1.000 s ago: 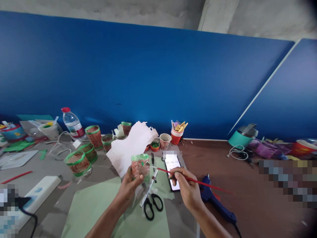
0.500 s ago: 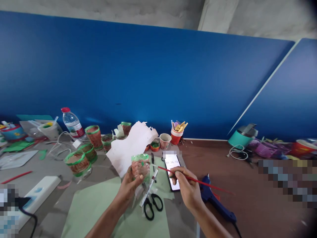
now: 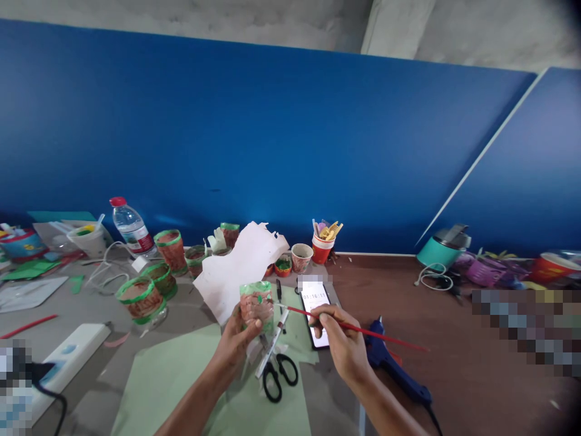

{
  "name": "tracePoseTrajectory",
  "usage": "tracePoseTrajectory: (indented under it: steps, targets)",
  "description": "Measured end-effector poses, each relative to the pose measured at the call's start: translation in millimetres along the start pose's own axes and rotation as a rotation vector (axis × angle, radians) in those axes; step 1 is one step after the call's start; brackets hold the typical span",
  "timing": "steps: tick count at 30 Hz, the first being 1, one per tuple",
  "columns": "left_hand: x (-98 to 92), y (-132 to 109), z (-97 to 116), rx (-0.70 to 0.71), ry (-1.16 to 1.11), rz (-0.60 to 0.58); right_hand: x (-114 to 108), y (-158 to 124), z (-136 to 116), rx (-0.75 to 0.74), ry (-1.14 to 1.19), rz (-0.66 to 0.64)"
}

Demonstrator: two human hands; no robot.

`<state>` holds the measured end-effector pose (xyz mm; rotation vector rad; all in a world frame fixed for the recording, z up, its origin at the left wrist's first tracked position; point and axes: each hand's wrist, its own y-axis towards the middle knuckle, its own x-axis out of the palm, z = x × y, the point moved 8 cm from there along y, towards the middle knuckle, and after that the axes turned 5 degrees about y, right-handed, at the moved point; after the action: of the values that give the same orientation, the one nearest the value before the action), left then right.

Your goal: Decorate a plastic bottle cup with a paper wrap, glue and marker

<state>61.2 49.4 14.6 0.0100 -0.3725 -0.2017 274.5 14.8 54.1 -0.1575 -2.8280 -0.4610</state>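
Observation:
My left hand [image 3: 236, 340] is closed around a small cup [image 3: 256, 303] painted brown with green bands and a green spot on its side. Between the fingers of my right hand [image 3: 341, 342] is a thin red paintbrush [image 3: 367, 332], its tip close to the cup's right side; whether it touches I cannot tell. Below the cup lie scissors [image 3: 280, 376] with black handles and a white marker [image 3: 272, 344], on light green paper [image 3: 172, 378]. A phone [image 3: 319, 333] showing a running timer lies behind my right hand.
A blue glue gun [image 3: 399, 369] lies right of my right hand. Several painted cups [image 3: 171, 251] stand at the left behind, near a water bottle [image 3: 131, 227]. Torn white paper [image 3: 240, 263] leans behind the held cup. A white power strip [image 3: 68, 363] lies front left.
The phone's timer has advanced by a second. The green spot on the cup looks clearer, and the cup and brush have hardly moved; the whole view has shifted very slightly.

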Motion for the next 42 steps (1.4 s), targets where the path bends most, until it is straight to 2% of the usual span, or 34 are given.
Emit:
tracePoseTrajectory:
  steps: [9, 20, 42]
  targets:
    - [-4.1, 1.3, -2.0, 0.016, 0.008, 0.01, 1.6, 1.0, -3.9, -0.003, 0.006, 0.008]
    - [0.7, -0.6, 2.0, -0.003, -0.017, 0.009, -1.2, 1.2, -1.6, -0.001, 0.015, 0.024]
    - [-3.4, 1.2, 1.0, 0.012, 0.022, 0.029, 1.4, 1.2, 1.0, -0.004, 0.035, -0.033]
